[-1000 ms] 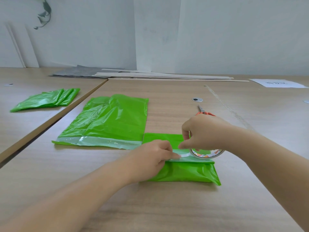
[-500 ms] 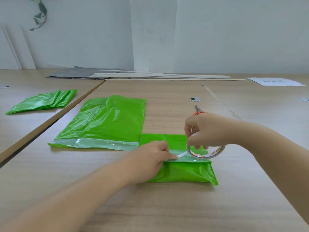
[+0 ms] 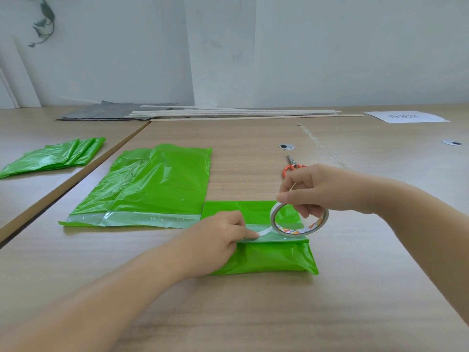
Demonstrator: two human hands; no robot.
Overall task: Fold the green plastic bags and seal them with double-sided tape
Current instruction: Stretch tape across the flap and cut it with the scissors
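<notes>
A folded green plastic bag (image 3: 269, 257) lies on the wooden table in front of me. My left hand (image 3: 215, 240) rests on its left part, fingertips pinning the free end of the white tape against the bag's flap. My right hand (image 3: 312, 189) grips the roll of double-sided tape (image 3: 299, 221), held upright just above the bag's right half. A short strip of tape runs from the roll to my left fingertips. An unfolded green bag (image 3: 152, 186) with a clear adhesive strip lies flat to the left.
Orange-handled scissors (image 3: 291, 165) lie behind my right hand. A stack of folded green bags (image 3: 55, 156) sits on the neighbouring table at left. Wooden sticks (image 3: 241, 114), a grey sheet (image 3: 106, 113) and a white paper (image 3: 406, 116) lie along the far edge.
My right hand has lifted the tape roll up and to the right, drawing out a short strip. My left hand stays pressing the tape end on the bag.
</notes>
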